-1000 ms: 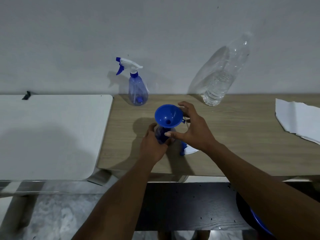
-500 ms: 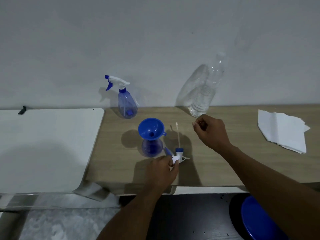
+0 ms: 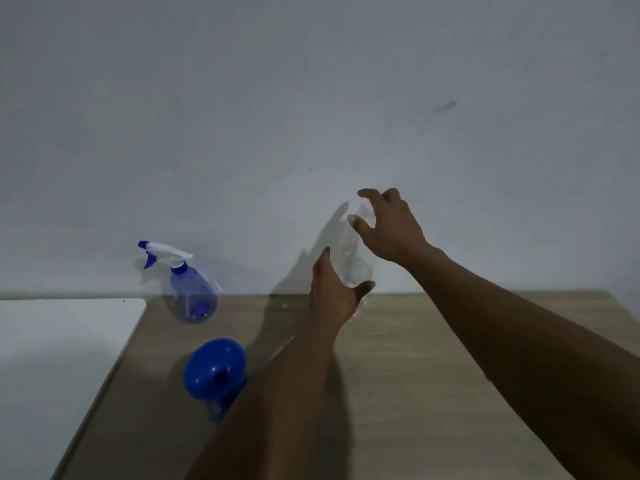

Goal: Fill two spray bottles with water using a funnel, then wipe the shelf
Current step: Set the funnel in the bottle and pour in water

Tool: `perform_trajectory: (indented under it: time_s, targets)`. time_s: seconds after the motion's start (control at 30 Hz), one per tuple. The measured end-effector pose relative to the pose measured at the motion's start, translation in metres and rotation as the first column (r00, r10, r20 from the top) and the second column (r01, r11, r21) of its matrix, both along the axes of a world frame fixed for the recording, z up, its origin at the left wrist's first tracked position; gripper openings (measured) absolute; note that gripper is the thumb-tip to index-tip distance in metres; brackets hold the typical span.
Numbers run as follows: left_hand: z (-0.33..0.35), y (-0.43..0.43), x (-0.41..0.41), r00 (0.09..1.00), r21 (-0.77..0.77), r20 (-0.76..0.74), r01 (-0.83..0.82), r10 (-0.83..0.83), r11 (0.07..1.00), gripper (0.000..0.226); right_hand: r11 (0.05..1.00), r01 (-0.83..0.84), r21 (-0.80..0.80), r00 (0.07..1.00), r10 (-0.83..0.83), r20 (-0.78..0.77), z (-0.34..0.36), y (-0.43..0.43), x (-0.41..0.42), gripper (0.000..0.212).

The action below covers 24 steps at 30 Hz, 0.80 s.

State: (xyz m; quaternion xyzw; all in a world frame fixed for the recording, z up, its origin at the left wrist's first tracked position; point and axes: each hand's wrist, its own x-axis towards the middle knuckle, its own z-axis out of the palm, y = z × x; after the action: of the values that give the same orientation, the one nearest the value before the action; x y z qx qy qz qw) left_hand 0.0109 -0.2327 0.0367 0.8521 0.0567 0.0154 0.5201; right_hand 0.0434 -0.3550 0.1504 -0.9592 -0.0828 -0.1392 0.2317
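While I watch through the head camera, I count two hands, two spray bottles, one funnel and one clear bottle. My left hand [image 3: 332, 296] grips the lower part of the clear bottle [image 3: 349, 263], with the thumb on one side and the fingers reaching up the other. That bottle stands at the back of the wooden shelf [image 3: 433, 375], close against the grey wall [image 3: 311, 98], and it is blurred, so I cannot read its water level. My right hand [image 3: 391, 230] is at the bottle's upper end with its fingers spread and arched; I cannot tell whether they touch the plastic. Of the two spray bottles, the first spray bottle [image 3: 190, 292] is translucent blue with one white and blue trigger head screwed on, and it stands upright near the wall, well to the left of the clear bottle. The second spray bottle [image 3: 214, 412] stands nearer to me and carries the single blue funnel [image 3: 214, 367] in its neck; my left forearm hides part of it. One white surface [image 3: 52, 358] lies just beside the shelf on the left.
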Motion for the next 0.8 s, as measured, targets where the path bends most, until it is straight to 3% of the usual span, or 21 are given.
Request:
perform_trajectory:
  time_s: [0.07, 0.17, 0.27, 0.47, 0.7, 0.8]
  targets:
    - [0.002, -0.008, 0.009, 0.998, -0.028, -0.055, 0.039, -0.040, 0.999, 0.112, 0.997, -0.028, -0.070, 0.999, 0.027, -0.020, 0.002, -0.001, 0.004, 0.045]
    - [0.004, -0.013, 0.009, 0.997, -0.042, -0.071, 0.011, -0.014, 0.999, 0.108, 0.990, -0.074, -0.119, 0.994, 0.083, 0.072, 0.009, 0.000, -0.003, 0.034]
    - [0.007, -0.009, -0.008, 0.999, 0.075, -0.035, -0.024, 0.027, 0.997, 0.110, 0.972, -0.151, -0.179, 0.978, 0.172, 0.114, 0.014, 0.003, -0.020, 0.035]
    - [0.014, 0.017, -0.062, 0.994, 0.099, 0.098, -0.047, 0.037, 0.994, 0.091, 0.961, -0.198, -0.195, 0.960, 0.230, 0.158, 0.011, 0.006, -0.058, 0.039]
    - [0.013, 0.052, -0.106, 0.995, 0.139, 0.075, 0.048, -0.059, 0.989, 0.095, 0.971, -0.198, -0.135, 0.961, 0.219, 0.169, 0.003, 0.022, -0.102, 0.041]
    - [0.015, 0.061, -0.114, 0.992, 0.128, 0.060, 0.103, -0.111, 0.986, 0.092, 0.973, -0.133, -0.191, 0.975, 0.163, 0.152, 0.006, 0.028, -0.117, 0.050]
